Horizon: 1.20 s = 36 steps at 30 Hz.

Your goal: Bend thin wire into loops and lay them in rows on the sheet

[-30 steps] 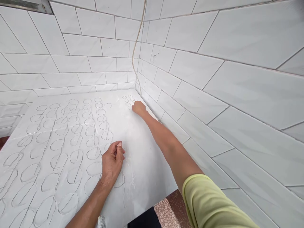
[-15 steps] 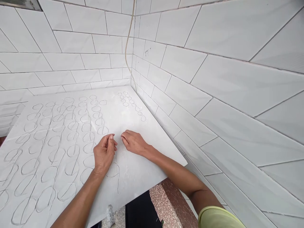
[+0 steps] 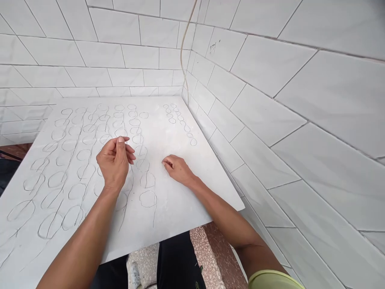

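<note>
A white slab lies flat, marked with rows of thin scratched or pencilled ovals. A smaller chain of little circles runs along its far right side. My left hand is raised over the ovals, its fingers bunched against the thumb, with nothing visible in them. My right hand rests on the bare slab with its fingers curled. An outlined oval lies just below the gap between my hands.
White tiled walls meet behind the slab, and a thin pale cable hangs down the corner. Below the near edge are dark trousers and a speckled terrazzo floor. A yellow-green sleeve shows at the bottom.
My right hand has come back from the small circles to the slab's middle. My left hand has lifted and shifted left. The view has tilted, showing more floor.
</note>
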Each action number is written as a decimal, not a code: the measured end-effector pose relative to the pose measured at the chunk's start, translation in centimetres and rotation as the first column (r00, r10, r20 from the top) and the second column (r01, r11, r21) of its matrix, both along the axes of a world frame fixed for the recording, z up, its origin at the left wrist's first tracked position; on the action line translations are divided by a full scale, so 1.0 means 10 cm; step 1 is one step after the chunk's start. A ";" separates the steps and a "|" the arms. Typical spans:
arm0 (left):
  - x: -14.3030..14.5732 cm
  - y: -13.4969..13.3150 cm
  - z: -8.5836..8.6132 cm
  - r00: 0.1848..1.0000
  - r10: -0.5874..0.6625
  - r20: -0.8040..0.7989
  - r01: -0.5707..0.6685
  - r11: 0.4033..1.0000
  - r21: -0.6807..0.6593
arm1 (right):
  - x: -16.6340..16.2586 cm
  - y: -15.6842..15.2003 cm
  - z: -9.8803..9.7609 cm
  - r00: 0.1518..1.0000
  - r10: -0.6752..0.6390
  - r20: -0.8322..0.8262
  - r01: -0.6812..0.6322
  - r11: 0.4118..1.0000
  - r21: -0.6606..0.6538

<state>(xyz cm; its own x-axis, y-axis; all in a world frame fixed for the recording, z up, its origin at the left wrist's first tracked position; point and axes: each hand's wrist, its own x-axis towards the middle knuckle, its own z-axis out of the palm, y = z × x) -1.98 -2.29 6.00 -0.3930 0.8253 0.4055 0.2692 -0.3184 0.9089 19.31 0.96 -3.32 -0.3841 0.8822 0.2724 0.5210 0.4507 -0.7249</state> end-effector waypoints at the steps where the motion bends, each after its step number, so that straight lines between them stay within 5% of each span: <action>1: -0.02 0.01 -0.02 1.000 0.013 -0.017 -0.013 1.000 0.008 | -0.01 0.00 0.00 1.000 0.002 0.003 -0.002 1.000 0.000; 12: -0.05 -0.01 -0.43 0.942 0.050 -0.331 -0.017 0.995 0.100 | -0.05 -0.03 0.01 1.000 -0.013 -0.003 0.013 1.000 -0.014; 24: -0.10 0.02 -0.43 0.957 0.079 -0.279 -0.063 0.996 0.065 | -0.11 0.05 0.03 0.993 -0.014 0.120 0.014 1.000 -0.006; 27: -0.08 0.00 -0.42 0.954 0.067 -0.293 -0.048 0.996 0.072 | -0.18 0.41 0.18 0.949 -0.025 0.315 0.008 0.998 0.056; 31: -0.06 -0.02 -0.46 0.952 0.069 -0.299 -0.051 0.996 0.069 | -0.41 1.27 0.40 0.829 -0.218 0.515 0.083 0.958 0.273; 36: -0.03 -0.03 -0.53 0.946 0.069 -0.318 -0.065 0.998 0.023 | -0.77 2.27 0.43 0.694 -0.305 0.652 0.136 0.945 0.298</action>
<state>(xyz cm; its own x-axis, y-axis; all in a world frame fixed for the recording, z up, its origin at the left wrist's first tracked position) -2.29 -2.61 0.71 -0.2959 0.7958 0.5284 0.5648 -0.3004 0.7686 11.64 23.71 0.99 -0.3389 0.9188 0.2022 0.9354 0.3521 -0.0319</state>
